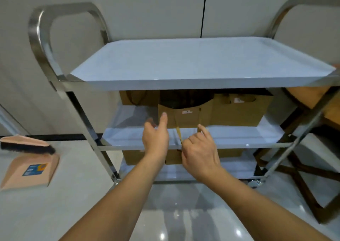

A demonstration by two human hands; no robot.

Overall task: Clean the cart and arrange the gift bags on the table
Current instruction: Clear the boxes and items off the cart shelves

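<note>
- Early stage, by judgement: gift bags not yet on any table.
- 3-tier steel cart [86, 130] standing against a pale wall; top shelf [193, 62] bare.
- Middle shelf [239, 137]: 3 brown paper bags visible. Front bag [184, 117] at centre, nearest the shelf edge; left bag [138, 97] and right bag [239, 112] further back.
- Bottom shelf: more brown bags [230, 152], partly hidden behind the arms; count cannot be told.
- Right hand [200, 152]: fingers curled, pinching the handle strap [178, 133] of the front bag, strap drawn out over the shelf edge.
- Left hand [156, 136]: fingers extended and relaxed, holding nothing, reaching toward the left side of the front bag; contact cannot be told.
- Hands close together, not touching.
- Brush [27, 147] and dustpan [29, 171] lying on the floor left of the cart, well apart from both hands.
- Cleaning state of the cart: cannot be told.
- Wooden furniture [303, 101] at far right, behind the cart; possibly the target table.
- Remaining, by judgement: removal of all bags from 2 shelves, cart cleaning, bag arrangement on the table.
</note>
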